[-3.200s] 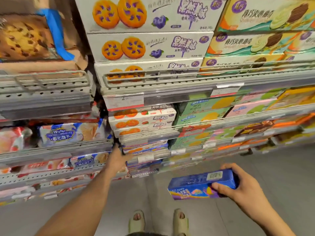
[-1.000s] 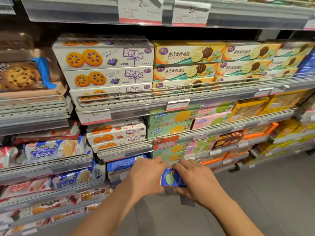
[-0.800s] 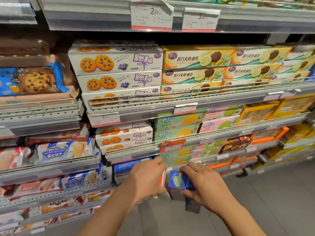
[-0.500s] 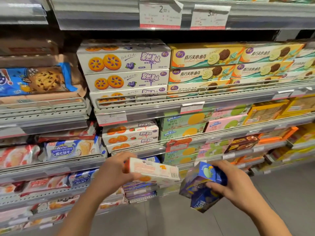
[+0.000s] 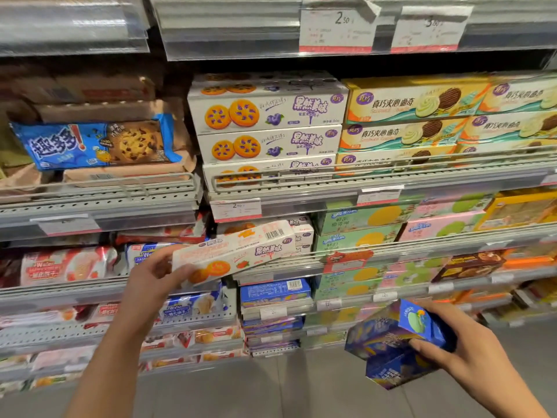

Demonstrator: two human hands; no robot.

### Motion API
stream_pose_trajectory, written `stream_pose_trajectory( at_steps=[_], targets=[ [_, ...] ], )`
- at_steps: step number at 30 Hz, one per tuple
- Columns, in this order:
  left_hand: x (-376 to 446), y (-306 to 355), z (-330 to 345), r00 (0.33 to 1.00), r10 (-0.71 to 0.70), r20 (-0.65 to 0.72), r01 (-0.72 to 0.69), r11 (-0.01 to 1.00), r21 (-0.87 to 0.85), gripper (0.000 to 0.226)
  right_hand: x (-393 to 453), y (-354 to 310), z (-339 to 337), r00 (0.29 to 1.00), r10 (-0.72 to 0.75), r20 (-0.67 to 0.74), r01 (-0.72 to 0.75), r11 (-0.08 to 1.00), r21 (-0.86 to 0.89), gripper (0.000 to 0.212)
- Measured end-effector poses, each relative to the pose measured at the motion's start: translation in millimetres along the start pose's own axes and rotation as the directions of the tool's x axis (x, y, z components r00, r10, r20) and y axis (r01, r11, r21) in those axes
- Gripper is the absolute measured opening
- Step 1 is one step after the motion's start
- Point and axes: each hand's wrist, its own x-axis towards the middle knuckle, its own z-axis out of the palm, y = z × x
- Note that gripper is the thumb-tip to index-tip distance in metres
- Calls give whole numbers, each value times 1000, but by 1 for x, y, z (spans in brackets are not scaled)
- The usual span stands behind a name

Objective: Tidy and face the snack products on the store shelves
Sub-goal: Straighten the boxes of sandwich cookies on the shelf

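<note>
My left hand [image 5: 152, 274] grips one end of a long white strawberry biscuit box [image 5: 238, 250], held tilted in front of the shelf row with the same white boxes [image 5: 303, 233]. My right hand [image 5: 461, 354] holds two blue biscuit boxes [image 5: 388, 342] stacked together, low at the right, off the shelves. Another blue box [image 5: 274, 292] lies on a lower shelf between the two hands.
White blueberry biscuit boxes [image 5: 268, 116] and yellow sandwich-cookie boxes [image 5: 416, 99] fill the shelf above behind a wire rail [image 5: 361, 171]. A blue cookie pack [image 5: 93, 144] and wafer packs [image 5: 69, 265] are at left. Green and pink boxes [image 5: 361, 218] sit at right. Grey floor [image 5: 271, 387] lies below.
My left hand has lifted the white box up and toward the shelf with matching boxes. My right hand has moved down and right with the blue boxes.
</note>
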Motion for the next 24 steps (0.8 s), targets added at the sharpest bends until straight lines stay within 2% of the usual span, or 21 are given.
stream_pose_trajectory(
  at_steps=[6, 9, 16, 21, 24],
  targets=[
    [30, 13, 8, 998, 10, -67, -11, 1000, -9, 28, 2, -11, 7, 1000, -10, 22, 9, 1000, 16, 70],
    [42, 14, 17, 998, 24, -60, -24, 1000, 2, 31, 2, -13, 11, 999, -25, 27, 25, 1000, 5, 70],
    [73, 13, 40, 995, -81, -55, 79, 996, -37, 21, 0, -19, 16, 996, -79, 52, 78, 997, 16, 58],
    [101, 1, 42, 989, -148, -2, 148, 988, 54, 16, -3, -10, 22, 997, -68, 36, 69, 997, -19, 62],
    [109, -4, 39, 979, -201, -43, 205, 968, 147, 22, -6, -6, 23, 997, -70, 37, 71, 997, -25, 57]
  ],
)
